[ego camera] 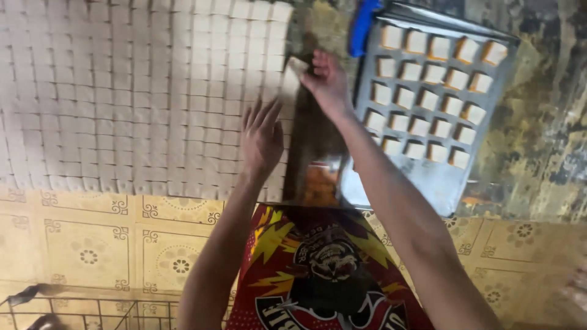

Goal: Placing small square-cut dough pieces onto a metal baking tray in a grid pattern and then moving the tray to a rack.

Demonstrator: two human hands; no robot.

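- while the left hand (pixel 262 137) lies flat, fingers spread, on the cut dough sheet (pixel 122 91), nothing is gripped in it.
- farther out, the right hand (pixel 327 82) pinches one pale dough square (pixel 292 76) at the sheet's right edge.
- beyond on the tabletop (pixel 538 122), a dark baking tray (pixel 428 177) holds rows of squares.

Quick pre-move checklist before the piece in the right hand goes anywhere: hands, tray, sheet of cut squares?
1. Right hand grips one pale dough square: ok.
2. Left hand lies flat, fingers spread, on the cut dough sheet: ok.
3. Baking tray has bare space along its near edge: ok.
4. Squares on the tray sit apart in rows: ok.
5. Square fully free of the sheet: cannot tell.
6. Blue object by the tray's far corner, clear of the hands: ok.
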